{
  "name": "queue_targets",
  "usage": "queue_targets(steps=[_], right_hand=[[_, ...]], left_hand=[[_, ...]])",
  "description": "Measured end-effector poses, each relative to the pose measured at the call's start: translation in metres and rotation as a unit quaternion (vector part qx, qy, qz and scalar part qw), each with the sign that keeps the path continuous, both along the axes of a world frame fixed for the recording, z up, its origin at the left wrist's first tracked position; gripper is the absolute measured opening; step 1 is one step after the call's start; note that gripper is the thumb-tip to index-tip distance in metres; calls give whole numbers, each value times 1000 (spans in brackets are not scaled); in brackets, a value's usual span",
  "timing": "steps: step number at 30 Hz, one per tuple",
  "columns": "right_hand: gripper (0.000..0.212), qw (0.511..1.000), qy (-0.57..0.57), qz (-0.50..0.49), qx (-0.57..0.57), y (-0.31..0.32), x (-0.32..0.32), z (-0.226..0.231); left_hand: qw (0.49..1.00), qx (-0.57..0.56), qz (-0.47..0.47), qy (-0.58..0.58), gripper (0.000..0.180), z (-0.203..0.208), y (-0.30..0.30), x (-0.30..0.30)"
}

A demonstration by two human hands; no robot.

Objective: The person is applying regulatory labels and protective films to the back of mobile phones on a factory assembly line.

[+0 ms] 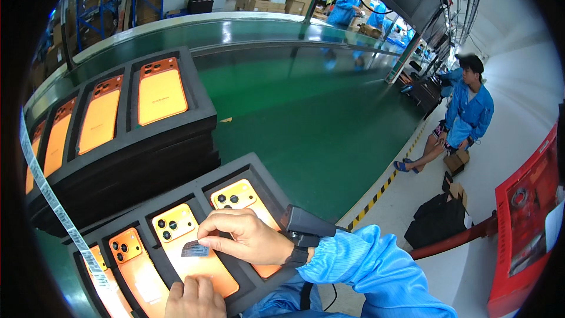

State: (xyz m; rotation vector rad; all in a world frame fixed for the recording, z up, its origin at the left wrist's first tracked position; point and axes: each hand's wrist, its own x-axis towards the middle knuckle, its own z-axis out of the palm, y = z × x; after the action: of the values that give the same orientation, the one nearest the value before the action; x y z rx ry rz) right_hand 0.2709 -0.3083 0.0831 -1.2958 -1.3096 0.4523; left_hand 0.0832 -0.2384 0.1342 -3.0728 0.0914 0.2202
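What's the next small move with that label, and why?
Probably press the grey label flat against the orange phone beneath it: the right hand pinches one edge over the phone's back, and the left hand sits by the phone's lower end.

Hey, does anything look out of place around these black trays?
One small thing: a yellowish scrap lies alone on the green surface, just right of the stacked black trays. It looks stray, though I can't tell what it is. Nothing looks spilled.
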Motion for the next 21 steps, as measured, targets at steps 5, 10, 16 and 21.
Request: queue_targets(steps=[5, 10, 16, 21], right_hand=[[10, 998, 35, 32, -42, -1, 0, -1], [10, 993, 59, 48, -85, 0, 2, -1], [9, 997, 65, 10, -48, 3, -1, -4], [10, 994, 103, 8, -36, 4, -1, -10]], left_hand=[[998, 59, -8, 28, 18, 2, -3, -5], [997, 62, -30, 32, 19, 2, 1, -6], [997, 70, -31, 10, 22, -3, -5, -7], [990, 137, -35, -15, 25, -3, -13, -9]])
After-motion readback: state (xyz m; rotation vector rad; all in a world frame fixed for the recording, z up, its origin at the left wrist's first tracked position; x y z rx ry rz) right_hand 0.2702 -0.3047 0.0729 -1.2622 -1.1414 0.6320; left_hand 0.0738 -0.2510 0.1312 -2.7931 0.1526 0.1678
